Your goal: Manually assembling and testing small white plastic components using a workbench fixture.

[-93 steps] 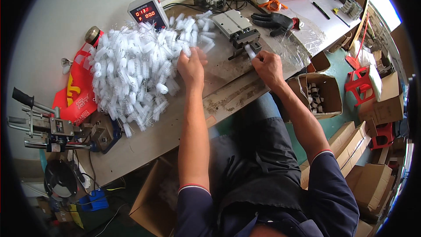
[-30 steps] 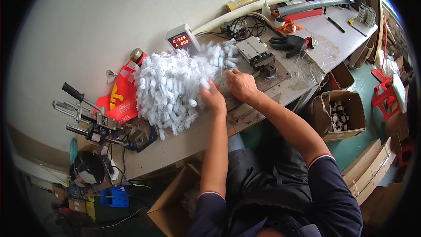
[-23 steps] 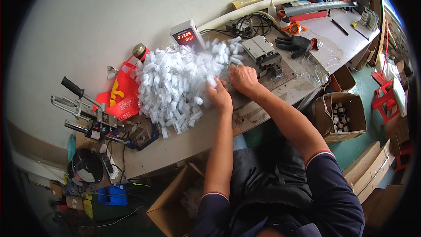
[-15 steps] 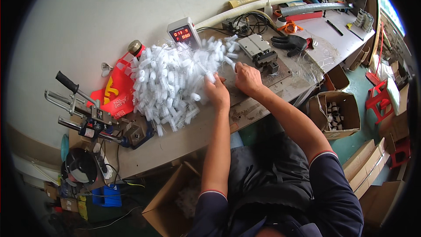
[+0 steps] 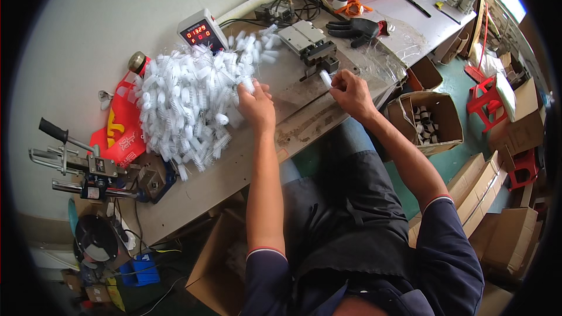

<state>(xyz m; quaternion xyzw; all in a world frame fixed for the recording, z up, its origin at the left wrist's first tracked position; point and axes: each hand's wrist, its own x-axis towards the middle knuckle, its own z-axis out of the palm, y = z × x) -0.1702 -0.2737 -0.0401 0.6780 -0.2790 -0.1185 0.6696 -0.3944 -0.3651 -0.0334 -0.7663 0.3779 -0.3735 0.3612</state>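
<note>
A large heap of small white bristle brushes [image 5: 181, 99] lies on the workbench. At its right edge is my left hand [image 5: 256, 107], fingers closed, with a white brush showing at the fingertips. My right hand [image 5: 353, 95] pinches another small white brush [image 5: 326, 79], which points up and to the left. This brush is just in front of a metal clamping fixture [image 5: 307, 41] with a pale top plate and dark jaws. Both hands are above the front part of the bench, apart from each other.
A counter box with red digits [image 5: 202, 30] stands behind the heap. A lever press [image 5: 96, 169] is at left, near a red bag [image 5: 120, 126]. A dark glove [image 5: 356, 30] lies right of the fixture. Cardboard boxes [image 5: 433, 120] and a red stool [image 5: 485, 102] stand at right.
The whole view has shifted. My right hand has drawn away from my left hand and the heap, carrying a brush to the front of the fixture. My left hand stays by the heap.
</note>
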